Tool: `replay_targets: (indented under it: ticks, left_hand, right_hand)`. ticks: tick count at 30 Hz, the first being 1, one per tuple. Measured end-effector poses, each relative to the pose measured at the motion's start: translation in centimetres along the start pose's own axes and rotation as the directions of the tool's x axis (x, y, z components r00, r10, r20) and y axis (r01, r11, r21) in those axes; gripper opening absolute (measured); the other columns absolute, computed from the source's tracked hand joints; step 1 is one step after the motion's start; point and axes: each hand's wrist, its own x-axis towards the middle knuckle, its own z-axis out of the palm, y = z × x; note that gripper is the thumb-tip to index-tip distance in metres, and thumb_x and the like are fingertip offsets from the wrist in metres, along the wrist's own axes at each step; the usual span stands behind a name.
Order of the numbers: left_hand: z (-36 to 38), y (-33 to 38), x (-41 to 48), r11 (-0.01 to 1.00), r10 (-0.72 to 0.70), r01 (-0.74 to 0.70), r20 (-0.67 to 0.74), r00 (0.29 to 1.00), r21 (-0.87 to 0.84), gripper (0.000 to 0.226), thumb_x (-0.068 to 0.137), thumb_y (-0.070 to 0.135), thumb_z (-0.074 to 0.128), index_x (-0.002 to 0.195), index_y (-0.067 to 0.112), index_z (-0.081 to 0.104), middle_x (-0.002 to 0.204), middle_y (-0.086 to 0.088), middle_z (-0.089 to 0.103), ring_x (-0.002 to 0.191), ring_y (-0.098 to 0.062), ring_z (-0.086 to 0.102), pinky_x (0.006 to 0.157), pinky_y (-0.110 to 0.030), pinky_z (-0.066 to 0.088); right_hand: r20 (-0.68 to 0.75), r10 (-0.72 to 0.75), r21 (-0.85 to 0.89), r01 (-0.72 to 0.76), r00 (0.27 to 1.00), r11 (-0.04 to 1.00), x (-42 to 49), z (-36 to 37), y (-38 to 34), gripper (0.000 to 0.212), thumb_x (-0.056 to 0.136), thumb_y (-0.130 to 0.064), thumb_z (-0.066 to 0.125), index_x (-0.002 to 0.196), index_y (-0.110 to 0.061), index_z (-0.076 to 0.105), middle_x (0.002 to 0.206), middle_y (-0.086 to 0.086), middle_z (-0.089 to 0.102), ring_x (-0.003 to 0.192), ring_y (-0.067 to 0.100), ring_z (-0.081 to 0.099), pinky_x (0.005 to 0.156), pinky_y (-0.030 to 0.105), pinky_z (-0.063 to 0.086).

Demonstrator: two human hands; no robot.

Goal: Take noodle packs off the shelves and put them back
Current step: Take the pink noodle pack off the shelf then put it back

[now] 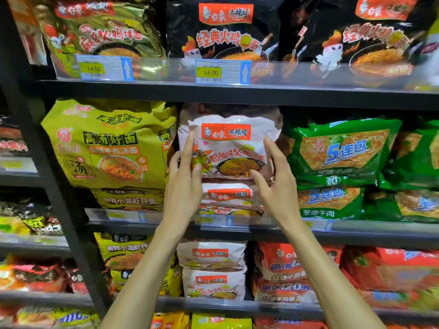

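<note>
A pale pink noodle pack (pixel 228 143) with an orange label sits on the middle shelf (pixel 237 225), stacked on another pink pack (pixel 229 198). My left hand (pixel 184 176) holds its left edge, fingers reaching up the side and thumb on the front. My right hand (pixel 276 176) holds its right edge, thumb pressed on the lower front and fingers along the side. The back of the pack is hidden.
Yellow-green packs (pixel 109 143) stand to the left, green packs (pixel 342 150) to the right. Black packs (pixel 221 29) fill the shelf above, behind a clear rail with price tags (pixel 222 72). More pink (pixel 211 269) and red packs (pixel 292 274) lie below. A dark upright post (pixel 47 162) runs down the left.
</note>
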Motion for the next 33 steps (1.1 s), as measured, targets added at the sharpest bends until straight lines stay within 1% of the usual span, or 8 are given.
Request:
replay_targets:
  ticks: [2, 8, 12, 16, 21, 26, 30, 33]
  left_hand:
    - [-0.1, 0.1, -0.4, 1.000, 0.021, -0.021, -0.005, 1.000, -0.016, 0.068, 0.109, 0.024, 0.042, 0.157, 0.053, 0.005, 0.148, -0.009, 0.039, 0.093, -0.011, 0.055, 0.071, -0.027, 0.047]
    - [0.0, 0.3, -0.9, 0.999, 0.020, -0.021, -0.030, 0.999, -0.039, 0.070, 0.108, 0.021, 0.045, 0.156, 0.054, 0.006, 0.148, -0.006, 0.037, 0.094, -0.015, 0.062, 0.070, -0.035, 0.058]
    - [0.1, 0.6, -0.9, 0.999, -0.015, 0.013, -0.035, 0.999, -0.050, 0.070, 0.108, 0.017, 0.044, 0.158, 0.051, 0.009, 0.156, -0.009, 0.035, 0.110, -0.016, 0.059, 0.076, -0.022, 0.047]
    - [-0.1, 0.9, -1.0, 0.997, -0.046, 0.046, -0.003, 0.999, -0.069, 0.075, 0.105, 0.012, 0.048, 0.158, 0.050, 0.010, 0.158, -0.009, 0.031, 0.105, -0.005, 0.047, 0.071, -0.004, 0.035]
    - [-0.6, 1.3, -1.3, 0.994, -0.042, 0.045, 0.033, 0.999, -0.096, 0.082, 0.101, 0.010, 0.054, 0.160, 0.046, 0.010, 0.160, -0.008, 0.028, 0.118, -0.015, 0.053, 0.080, -0.017, 0.045]
    - [-1.3, 1.8, -1.9, 0.993, -0.038, 0.044, 0.055, 0.998, -0.109, 0.085, 0.100, 0.012, 0.056, 0.159, 0.048, 0.008, 0.160, -0.004, 0.027, 0.108, -0.013, 0.059, 0.078, -0.022, 0.053]
    - [-2.0, 2.0, -2.4, 0.996, -0.046, 0.053, 0.104, 0.994, -0.068, 0.081, 0.101, 0.015, 0.058, 0.162, 0.039, 0.010, 0.162, -0.002, 0.024, 0.098, 0.035, 0.037, 0.068, 0.005, 0.037]
    - [-3.2, 2.6, -2.9, 0.999, -0.038, 0.039, 0.148, 0.988, -0.005, 0.077, 0.102, 0.019, 0.057, 0.162, 0.035, 0.013, 0.161, -0.001, 0.027, 0.083, 0.023, 0.039, 0.073, 0.004, 0.034]
  right_hand:
    - [-0.008, 0.013, 0.019, -0.013, 1.000, 1.000, 0.2, 0.0, -0.1, 0.079, 0.092, -0.006, 0.067, 0.153, -0.040, 0.029, 0.145, -0.031, 0.034, 0.130, -0.014, 0.034, 0.102, 0.011, 0.033]
    - [0.006, 0.036, 0.013, -0.036, 0.999, 0.999, -0.1, -0.1, -0.6, 0.082, 0.093, -0.008, 0.066, 0.154, -0.044, 0.024, 0.142, -0.036, 0.033, 0.120, -0.010, 0.047, 0.097, 0.021, 0.042]
    - [0.001, 0.024, -0.023, -0.024, 1.000, 0.999, -0.5, -0.4, -0.9, 0.080, 0.094, -0.009, 0.065, 0.154, -0.043, 0.026, 0.150, -0.029, 0.034, 0.132, 0.000, 0.042, 0.100, 0.022, 0.041]
    - [0.009, 0.003, -0.067, -0.003, 1.000, 0.998, -0.5, -1.1, -1.1, 0.076, 0.094, -0.013, 0.066, 0.155, -0.038, 0.029, 0.153, -0.015, 0.040, 0.132, -0.004, 0.040, 0.097, 0.016, 0.040]
    - [0.051, 0.007, -0.162, 0.002, 0.999, 0.987, -0.5, -2.1, -2.0, 0.074, 0.094, -0.022, 0.067, 0.153, -0.042, 0.026, 0.151, -0.012, 0.040, 0.128, 0.011, 0.052, 0.087, 0.037, 0.057]
    - [0.134, 0.043, -0.252, -0.008, 0.990, 0.968, -0.9, -3.6, -2.8, 0.076, 0.094, -0.027, 0.063, 0.152, -0.049, 0.019, 0.148, -0.013, 0.041, 0.119, 0.014, 0.055, 0.074, 0.035, 0.055]
    - [0.210, 0.074, -0.344, 0.003, 0.975, 0.939, -1.1, -4.6, -3.4, 0.079, 0.095, -0.032, 0.062, 0.152, -0.051, 0.012, 0.146, -0.010, 0.044, 0.117, 0.015, 0.054, 0.069, 0.033, 0.046]
    - [0.253, 0.115, -0.409, -0.002, 0.961, 0.913, -1.2, -5.4, -4.4, 0.077, 0.095, -0.034, 0.061, 0.154, -0.047, 0.013, 0.142, -0.008, 0.045, 0.122, 0.016, 0.048, 0.069, 0.033, 0.039]
